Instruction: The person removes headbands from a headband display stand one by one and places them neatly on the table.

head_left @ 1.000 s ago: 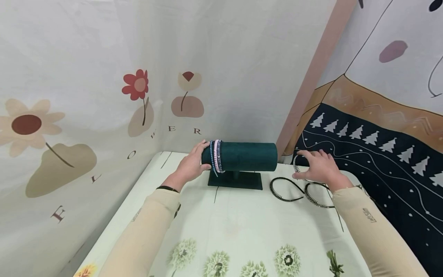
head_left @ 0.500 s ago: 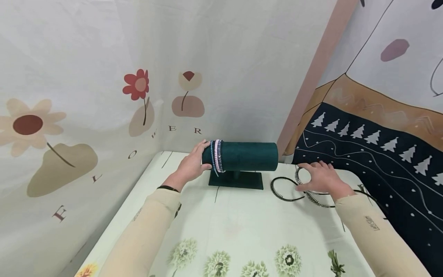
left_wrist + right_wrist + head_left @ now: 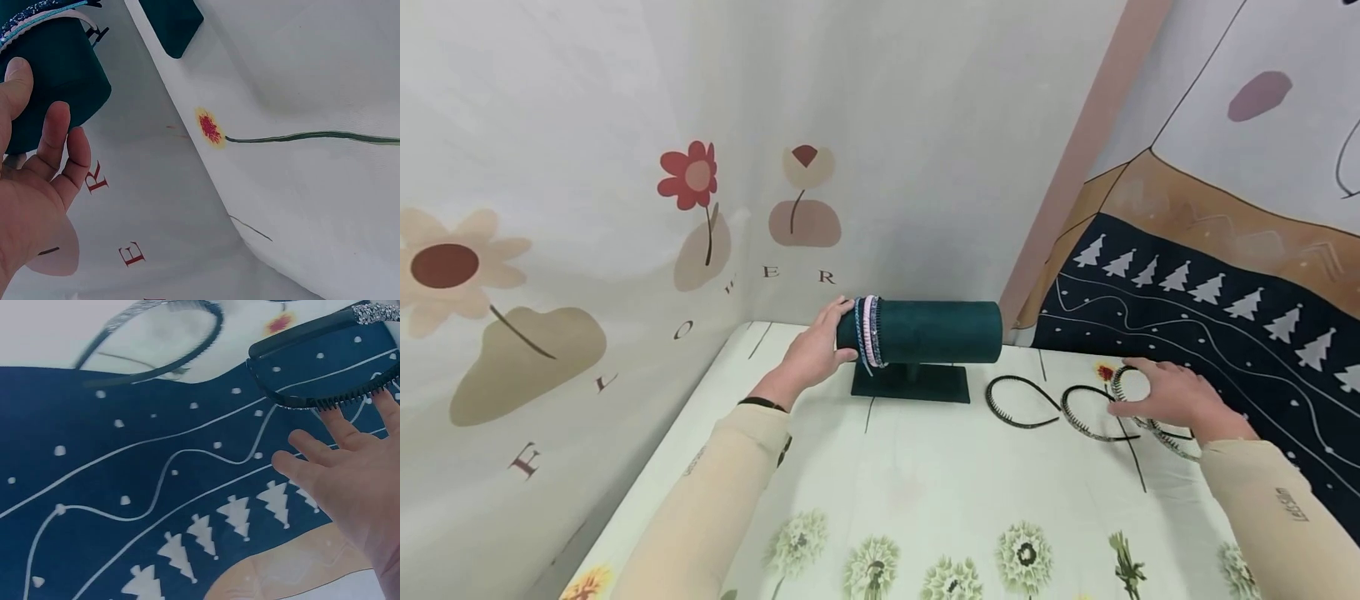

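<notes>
My left hand (image 3: pixel 811 357) grips the left end of a dark green velvet cylinder display stand (image 3: pixel 940 332); the thumb and curled fingers show around that end in the left wrist view. Several headbands in blue braid, pink and dark glitter (image 3: pixel 870 333) circle the cylinder beside the hand. On the right, my right hand (image 3: pixel 1183 402) holds a glittery toothed headband (image 3: pixel 1117 386) between thumb and fingers. Its black end and silver glitter band (image 3: pixel 375 312) show in the right wrist view, with fingertips at the teeth and the thumb hidden.
On the white floral cloth (image 3: pixel 910 475) lie a thin black headband (image 3: pixel 997 411), a glittery one (image 3: pixel 1077 422) and another (image 3: pixel 1176 447) partly under the right hand. White curtain (image 3: pixel 925 167) stands behind; dark blue printed fabric (image 3: pixel 1180 321) borders the table's right.
My right hand has moved right and slightly down with the headband, away from the stand, past the headbands on the table. My left hand stays on the cylinder. The head view has shifted slightly.
</notes>
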{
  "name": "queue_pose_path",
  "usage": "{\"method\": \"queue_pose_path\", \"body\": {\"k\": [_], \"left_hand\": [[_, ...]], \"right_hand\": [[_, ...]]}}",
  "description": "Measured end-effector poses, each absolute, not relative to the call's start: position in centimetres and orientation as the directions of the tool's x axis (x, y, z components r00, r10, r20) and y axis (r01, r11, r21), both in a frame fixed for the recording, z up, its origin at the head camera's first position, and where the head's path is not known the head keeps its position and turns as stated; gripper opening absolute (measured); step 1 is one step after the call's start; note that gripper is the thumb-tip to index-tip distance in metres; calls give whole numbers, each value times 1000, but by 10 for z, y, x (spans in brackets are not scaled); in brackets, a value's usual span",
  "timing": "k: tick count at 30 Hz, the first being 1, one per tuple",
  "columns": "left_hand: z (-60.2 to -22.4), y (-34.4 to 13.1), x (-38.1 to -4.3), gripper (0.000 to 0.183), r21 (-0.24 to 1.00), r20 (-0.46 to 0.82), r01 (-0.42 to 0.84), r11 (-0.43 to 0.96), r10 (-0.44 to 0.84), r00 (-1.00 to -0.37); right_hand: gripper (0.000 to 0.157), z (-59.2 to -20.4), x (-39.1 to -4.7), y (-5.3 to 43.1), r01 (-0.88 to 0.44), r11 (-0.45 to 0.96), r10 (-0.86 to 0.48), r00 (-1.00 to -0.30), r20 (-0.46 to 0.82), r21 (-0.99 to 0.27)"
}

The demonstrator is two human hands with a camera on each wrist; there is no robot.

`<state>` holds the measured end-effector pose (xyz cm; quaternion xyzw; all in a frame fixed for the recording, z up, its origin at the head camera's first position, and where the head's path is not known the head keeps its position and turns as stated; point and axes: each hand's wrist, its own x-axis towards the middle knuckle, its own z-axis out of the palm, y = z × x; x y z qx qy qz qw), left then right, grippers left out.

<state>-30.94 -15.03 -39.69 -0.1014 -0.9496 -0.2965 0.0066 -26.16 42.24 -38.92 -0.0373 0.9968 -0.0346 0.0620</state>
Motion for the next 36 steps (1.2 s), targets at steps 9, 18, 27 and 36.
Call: {"method": "queue_pose_path", "body": {"k": [9, 18, 27, 36], "left_hand": [[-397, -149, -310, 93, 557, 65, 188, 809, 183, -981], [-396, -148, -311, 93, 550, 63, 181, 815, 176, -982], [-397, -150, -311, 93, 548, 72, 186, 815, 176, -982], [-395, -150, -308, 93, 560, 72, 188, 807, 179, -981]], "right_hand": [[113, -413, -247, 409, -136, 989, -142, -982, -128, -56], [112, -446, -230, 355, -278, 960, -280, -955, -95, -31], [115, -464, -215, 296, -410, 910, -413, -908, -63, -66], [116, -467, -213, 273, -443, 897, -440, -893, -95, 5]]}}
